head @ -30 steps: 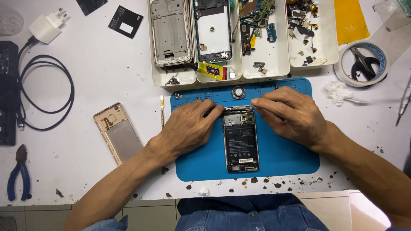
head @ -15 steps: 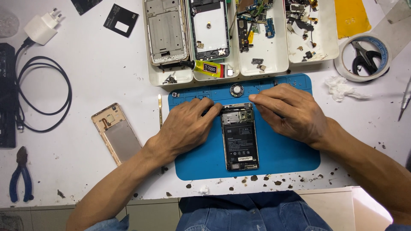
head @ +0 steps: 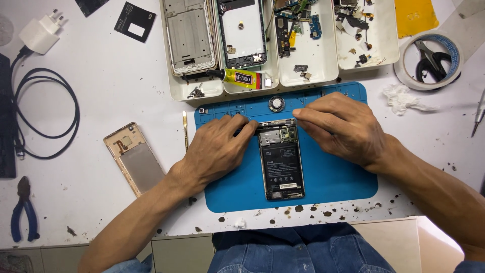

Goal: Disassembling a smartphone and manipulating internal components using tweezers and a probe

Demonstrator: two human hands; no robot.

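An opened phone (head: 281, 161) lies back-up on a blue work mat (head: 328, 177), its battery and circuit board exposed. My left hand (head: 217, 149) rests on the mat at the phone's upper left corner, fingertips pressed to its top edge. My right hand (head: 341, 126) comes in from the right, fingers bent onto the phone's upper right corner. Both hands pinch the top of the phone between them. A small round metal part (head: 276, 103) sits on the mat just above the phone.
A gold back cover (head: 134, 157) and a thin metal pry tool (head: 185, 129) lie left of the mat. White trays (head: 283, 76) behind hold phone frames, a glue tube (head: 240, 78) and several small parts. Blue pliers (head: 22, 210), a charger with cable (head: 40, 35), a tape roll (head: 429, 60).
The view has shifted slightly, so everything sits a little lower in frame. Both hands stay at the phone's top edge, with only small finger movement.
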